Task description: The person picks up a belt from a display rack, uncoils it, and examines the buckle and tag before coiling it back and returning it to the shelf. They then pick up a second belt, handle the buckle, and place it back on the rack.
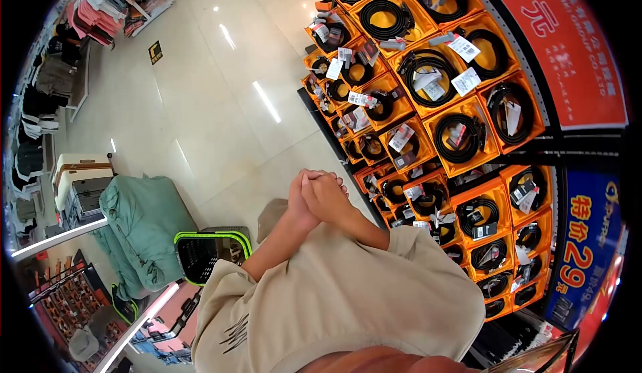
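Observation:
My left hand (299,202) and my right hand (325,196) are clasped together in front of my beige shirt (334,286). The right hand lies over the left, and the fingers of both are folded closed around each other. No object shows in either hand; the space between the palms is hidden. Close on the right stands a display of coiled black belts (457,137) in orange boxes (433,155), many with white price tags (466,81).
A black shopping basket (212,252) with a green rim stands left of my arms, beside a green cloth-covered pile (148,222). Suitcases (83,179) and clothing racks (100,5) line the left. Red (568,45) and blue (583,246) signs hang at right. Tiled floor (221,119) stretches ahead.

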The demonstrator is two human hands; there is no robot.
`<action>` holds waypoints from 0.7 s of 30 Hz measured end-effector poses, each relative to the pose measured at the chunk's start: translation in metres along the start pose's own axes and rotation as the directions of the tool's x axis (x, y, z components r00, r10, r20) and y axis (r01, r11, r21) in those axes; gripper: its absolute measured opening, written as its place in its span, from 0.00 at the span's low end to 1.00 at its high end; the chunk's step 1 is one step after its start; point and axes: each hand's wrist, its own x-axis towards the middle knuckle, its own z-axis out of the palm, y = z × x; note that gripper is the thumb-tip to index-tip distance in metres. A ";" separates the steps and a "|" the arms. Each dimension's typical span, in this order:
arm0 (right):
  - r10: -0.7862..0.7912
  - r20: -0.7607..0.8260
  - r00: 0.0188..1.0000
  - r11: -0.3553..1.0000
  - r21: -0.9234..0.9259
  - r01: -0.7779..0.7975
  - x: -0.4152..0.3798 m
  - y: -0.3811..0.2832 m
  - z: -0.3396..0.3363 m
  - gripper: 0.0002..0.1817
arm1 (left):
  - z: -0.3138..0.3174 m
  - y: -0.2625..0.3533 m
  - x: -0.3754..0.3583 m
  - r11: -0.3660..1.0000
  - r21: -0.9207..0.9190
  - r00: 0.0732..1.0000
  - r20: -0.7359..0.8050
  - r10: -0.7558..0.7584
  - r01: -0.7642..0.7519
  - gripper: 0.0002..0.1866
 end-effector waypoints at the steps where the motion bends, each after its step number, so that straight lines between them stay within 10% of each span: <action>1: -0.035 0.001 0.999 0.997 -0.066 0.035 0.005 0.009 0.004 0.18 | 0.003 0.005 0.007 1.000 -0.013 1.000 -0.010 -0.024 0.024 0.14; 4: 0.006 0.005 1.000 0.989 -0.147 -0.005 0.015 0.031 0.015 0.17 | 0.009 0.019 0.025 0.996 -0.040 0.995 -0.051 -0.085 0.083 0.15; 8: 0.337 0.353 0.873 0.839 0.309 -0.449 0.035 0.049 -0.006 0.26 | 0.024 0.037 0.046 0.992 -0.010 0.987 -0.094 -0.129 0.128 0.15; 15: 0.447 0.177 0.877 0.805 0.347 -0.481 0.102 0.046 -0.036 0.27 | 0.033 0.084 0.089 0.982 0.030 0.982 -0.041 -0.184 0.185 0.15; 21: 0.483 0.012 0.875 0.685 0.618 -0.387 0.197 0.149 -0.008 0.15 | 0.008 0.178 0.197 0.957 0.276 0.993 -0.056 0.106 -0.086 0.17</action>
